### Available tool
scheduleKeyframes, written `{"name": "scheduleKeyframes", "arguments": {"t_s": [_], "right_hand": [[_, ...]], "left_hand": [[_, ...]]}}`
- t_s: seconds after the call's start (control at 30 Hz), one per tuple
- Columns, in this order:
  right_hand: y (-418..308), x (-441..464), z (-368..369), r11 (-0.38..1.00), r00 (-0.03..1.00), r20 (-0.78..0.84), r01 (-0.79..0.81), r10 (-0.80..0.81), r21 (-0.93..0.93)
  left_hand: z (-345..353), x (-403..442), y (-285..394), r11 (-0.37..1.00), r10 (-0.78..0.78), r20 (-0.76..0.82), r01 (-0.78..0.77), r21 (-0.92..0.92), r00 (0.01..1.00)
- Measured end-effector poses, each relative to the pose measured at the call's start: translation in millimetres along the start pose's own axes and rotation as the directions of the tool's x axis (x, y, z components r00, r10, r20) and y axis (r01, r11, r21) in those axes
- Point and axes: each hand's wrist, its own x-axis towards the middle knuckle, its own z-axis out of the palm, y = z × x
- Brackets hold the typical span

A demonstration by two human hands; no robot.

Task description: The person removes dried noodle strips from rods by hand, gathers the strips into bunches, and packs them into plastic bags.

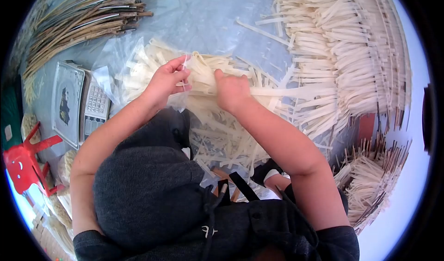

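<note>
Pale flat strips (143, 69) fill a clear plastic bag (113, 60) that lies sideways in front of me. My left hand (165, 81) is closed on the edge of the bag's mouth, thumb and fingers around the thin film. Just right of it, my right hand (231, 89) grips a bundle of strips (203, 73) whose front end reaches into the opening; its fingers are curled, partly hidden from above. One wide strip (286, 92) trails to the right from beneath this hand. Loose strips (222, 138) lie heaped below both hands.
A digital scale (69, 101) stands at left, near a red plastic stool (23, 166). Brown sticks (99, 18) are stacked at the upper left. Rows of pale strips (337, 53) cover the right side of the grey surface (203, 18). More strips with sticks (370, 182) lie at lower right.
</note>
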Motion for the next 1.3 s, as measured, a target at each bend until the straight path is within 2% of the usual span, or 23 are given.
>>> {"name": "scheduleKeyframes", "arguments": {"t_s": [0.07,0.2,0.27,0.3,0.37,0.43,0.5,0.53,0.6,0.63,0.7,0.73,0.8,0.83,0.9,0.97,1.03,1.07,1.1,1.17,1.2,1.23,1.3], "right_hand": [[1,0,1,1.000,1.000,-0.027,0.013,-0.013,-0.004],[-1,-1,19,0.997,0.994,-0.100,0.042,-0.048,-0.060],[1,1,14,0.997,0.992,-0.100,0.074,-0.075,-0.018],[0,2,8,0.994,0.990,-0.102,0.103,-0.099,0.030],[0,10,-10,0.989,0.982,-0.126,0.146,-0.140,0.037],[0,18,-30,0.982,0.971,-0.161,0.187,-0.179,0.036],[-7,25,-42,0.980,0.976,-0.115,0.194,-0.188,0.050],[-13,31,-39,0.980,0.976,-0.115,0.193,-0.186,0.051],[-24,44,-21,0.983,0.984,-0.031,0.175,-0.177,-0.064],[-26,54,-8,0.983,0.984,-0.033,0.171,-0.173,-0.061],[-29,67,17,0.980,0.973,-0.120,0.197,-0.198,-0.014],[-27,64,15,0.980,0.973,-0.117,0.197,-0.197,-0.010],[-16,56,11,0.963,0.955,-0.187,0.251,-0.231,0.093],[-8,52,10,0.964,0.955,-0.186,0.250,-0.230,0.092],[16,44,7,0.947,0.887,-0.375,0.316,-0.270,0.066],[47,19,-31,0.910,0.885,-0.397,0.351,-0.245,0.221],[91,-3,-46,0.899,0.784,-0.619,0.308,-0.054,0.311],[111,-14,-45,0.888,0.765,-0.636,0.218,0.102,0.404],[130,-25,-44,0.857,0.727,-0.637,0.132,0.258,0.497],[164,-26,3,0.738,0.733,-0.483,-0.039,0.479,0.674],[160,-25,18,0.482,0.803,-0.214,-0.102,0.556,0.870],[153,-23,32,0.183,0.843,0.077,-0.203,0.532,0.962],[122,-5,70,0.036,0.926,0.034,-0.052,0.377,0.998]], "left_hand": [[-10,5,-4,0.975,-0.017,0.023,0.021,-0.222,1.000],[-10,0,-3,0.951,0.058,0.031,-0.045,-0.305,0.998],[1,-8,0,0.998,-0.016,0.172,0.006,0.058,0.985],[4,-10,-4,0.998,-0.020,0.170,0.010,0.059,0.985],[9,-13,-11,0.958,0.129,0.336,-0.205,0.201,0.933],[14,-18,2,0.970,0.155,0.331,-0.206,0.127,0.931],[21,-26,16,0.993,0.113,0.200,-0.120,0.022,0.973],[20,-22,10,0.992,0.113,0.201,-0.120,0.023,0.973],[13,-9,-17,0.900,0.322,0.239,-0.375,0.224,0.916],[9,-2,-23,0.899,0.321,0.244,-0.375,0.225,0.915],[-1,14,-32,0.646,0.419,0.245,-0.477,0.597,0.874],[-8,23,-36,0.647,0.415,0.246,-0.474,0.597,0.876],[-20,36,-40,0.635,0.341,0.107,-0.313,0.706,0.934],[-22,35,-40,0.636,0.341,0.107,-0.313,0.705,0.934],[-22,36,-36,0.515,0.381,0.144,-0.339,0.787,0.913],[-18,34,-33,0.508,0.384,0.148,-0.342,0.791,0.912],[-17,32,-31,0.507,0.380,0.141,-0.334,0.795,0.914],[-17,32,-30,0.512,0.378,0.142,-0.334,0.791,0.915],[-16,32,-29,0.517,0.376,0.144,-0.336,0.788,0.915],[-16,33,-31,0.522,0.369,0.140,-0.330,0.787,0.919],[-16,35,-31,0.527,0.366,0.136,-0.325,0.786,0.921],[-15,36,-30,0.526,0.369,0.126,-0.319,0.788,0.921],[-11,36,-31,0.489,0.390,0.175,-0.364,0.793,0.904]]}}
